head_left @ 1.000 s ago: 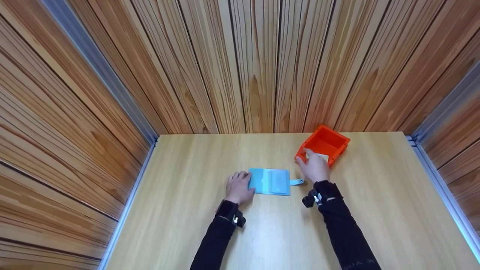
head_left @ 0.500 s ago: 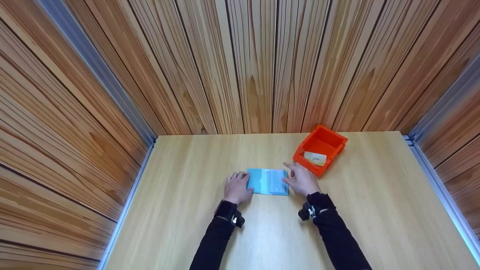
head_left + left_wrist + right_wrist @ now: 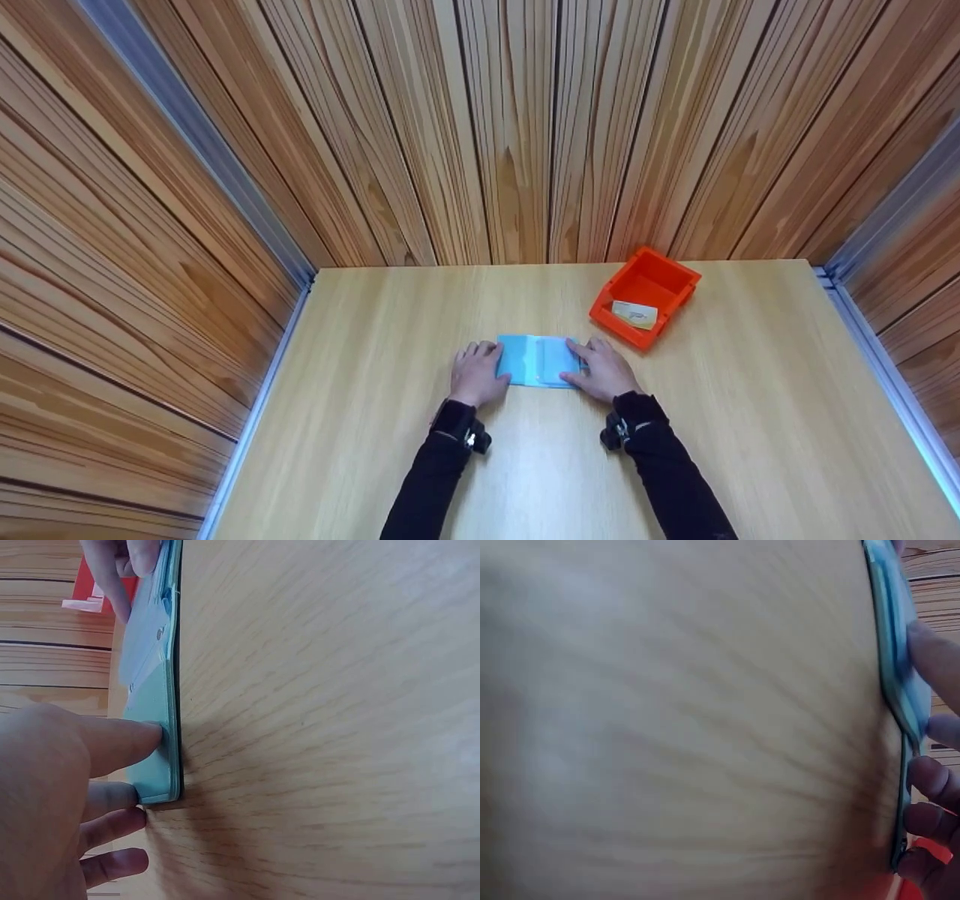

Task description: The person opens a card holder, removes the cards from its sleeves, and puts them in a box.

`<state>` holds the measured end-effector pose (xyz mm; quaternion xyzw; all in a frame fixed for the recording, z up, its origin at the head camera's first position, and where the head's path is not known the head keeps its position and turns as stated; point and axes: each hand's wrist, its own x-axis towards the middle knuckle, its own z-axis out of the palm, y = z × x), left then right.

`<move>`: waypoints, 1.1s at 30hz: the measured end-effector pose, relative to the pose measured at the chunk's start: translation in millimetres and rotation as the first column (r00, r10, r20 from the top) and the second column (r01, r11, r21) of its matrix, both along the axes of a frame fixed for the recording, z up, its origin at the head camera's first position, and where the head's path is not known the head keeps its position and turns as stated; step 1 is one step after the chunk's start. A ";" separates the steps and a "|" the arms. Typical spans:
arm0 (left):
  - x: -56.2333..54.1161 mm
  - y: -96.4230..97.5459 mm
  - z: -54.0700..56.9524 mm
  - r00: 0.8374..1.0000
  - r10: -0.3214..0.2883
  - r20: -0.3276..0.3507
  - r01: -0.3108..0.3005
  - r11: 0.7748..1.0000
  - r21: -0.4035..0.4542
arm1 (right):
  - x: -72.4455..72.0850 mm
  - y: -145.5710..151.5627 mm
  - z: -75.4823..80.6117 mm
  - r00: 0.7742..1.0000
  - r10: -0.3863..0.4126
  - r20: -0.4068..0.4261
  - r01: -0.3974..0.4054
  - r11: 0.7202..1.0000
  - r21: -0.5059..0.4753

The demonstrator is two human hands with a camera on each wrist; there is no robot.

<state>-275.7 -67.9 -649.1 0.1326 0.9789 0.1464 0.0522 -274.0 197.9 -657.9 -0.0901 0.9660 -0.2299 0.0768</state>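
Note:
A light blue card holder (image 3: 529,360) lies unfolded on the table, with clear sleeves on its right half. My left hand (image 3: 477,373) rests at its left end. In the left wrist view that thumb (image 3: 124,742) presses on the cover while the forefinger touches the outer edge. At the other end, my right hand (image 3: 602,369) has thumb and forefinger on the sleeves. The right wrist view shows the right thumb (image 3: 934,660) over the sleeves, with the other fingers beside the strap (image 3: 904,795). That strap is mostly hidden under the right hand in the head view.
Behind the right hand an orange bin (image 3: 660,279) stands on the table (image 3: 390,315), holding a pale printed card (image 3: 635,313). Wood-plank walls (image 3: 517,135) rise at the back and sides, with metal rails (image 3: 870,315) along the table's sides.
My right hand has come from the orange bin down to the card holder's right end, leaving the card in the bin. The left hand has stayed in place.

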 end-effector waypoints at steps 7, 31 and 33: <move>0.9 0.0 1.1 1.000 -0.011 -0.023 0.011 1.000 0.009 | -1.2 1.3 -1.2 1.000 0.014 -0.007 -0.014 1.000 0.007; -0.1 0.2 -0.4 1.000 0.004 0.005 -0.004 1.000 0.019 | -5.6 -6.4 2.2 0.983 -0.174 0.065 0.185 0.929 -0.321; -0.2 0.2 -0.7 1.000 0.004 0.008 -0.004 1.000 0.015 | -5.5 -6.8 2.7 0.981 -0.181 0.064 0.192 0.925 -0.327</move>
